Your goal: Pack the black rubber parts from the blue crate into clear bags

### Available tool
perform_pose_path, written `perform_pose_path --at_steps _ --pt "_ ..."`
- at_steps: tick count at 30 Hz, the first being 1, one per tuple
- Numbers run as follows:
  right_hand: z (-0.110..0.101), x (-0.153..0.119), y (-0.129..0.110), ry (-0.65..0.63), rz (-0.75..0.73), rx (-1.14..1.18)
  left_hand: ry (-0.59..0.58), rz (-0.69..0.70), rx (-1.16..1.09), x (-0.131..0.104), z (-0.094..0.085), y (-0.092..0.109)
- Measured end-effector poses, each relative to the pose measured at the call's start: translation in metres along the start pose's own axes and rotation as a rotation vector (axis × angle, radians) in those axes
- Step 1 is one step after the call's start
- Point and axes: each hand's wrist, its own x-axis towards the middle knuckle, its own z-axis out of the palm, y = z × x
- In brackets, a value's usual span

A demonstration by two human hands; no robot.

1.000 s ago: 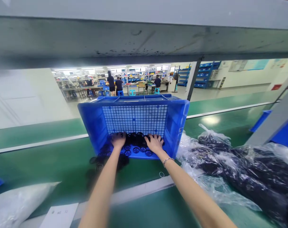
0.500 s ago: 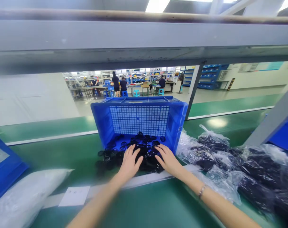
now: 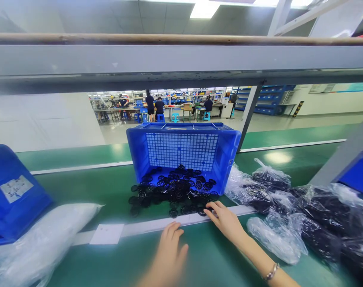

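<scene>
A blue plastic crate lies on its side with its opening toward me. Small black ring-shaped parts spill in a heap from inside it onto the green work surface. My right hand is at the heap's near right edge, thumb and fingertips closed about the rim of one black ring-shaped part. Nearer to me, my left hand hovers over the green surface, its fingers apart and nothing visible in it. That hand is partly blurred.
Clear plastic bags of black parts are piled on the right. On the left stand another blue crate and a white plastic bag, near a white paper. A grey beam crosses overhead. People work far behind.
My left hand has drawn back toward me from the parts. My right hand has moved nearer and slightly right, to the heap's edge. The view has shifted a little.
</scene>
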Motion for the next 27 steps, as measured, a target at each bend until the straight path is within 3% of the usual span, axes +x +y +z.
perform_pose_path --at_steps 6,12,15,21,24,27 --pt "0.008 -0.011 -0.005 0.092 -0.067 0.004 0.018 0.02 -0.054 -0.001 -0.003 0.002" --pt "-0.004 -0.038 -0.024 0.181 -0.262 0.01 0.008 -0.011 -0.073 0.0 -0.007 0.005" --pt "-0.004 -0.063 -0.041 0.084 -0.298 0.056 0.005 -0.011 -0.083 -0.001 -0.008 0.004" --pt "0.03 -0.112 -0.066 -0.169 -0.47 0.09 0.024 -0.007 -0.1 -0.004 -0.003 0.001" --pt "0.023 -0.099 -0.064 -0.209 -0.469 0.12 0.019 -0.012 -0.105 -0.003 -0.003 0.001" --pt "0.005 -0.057 -0.049 -0.096 -0.307 0.1 -0.008 -0.021 -0.109 -0.002 -0.004 0.001"
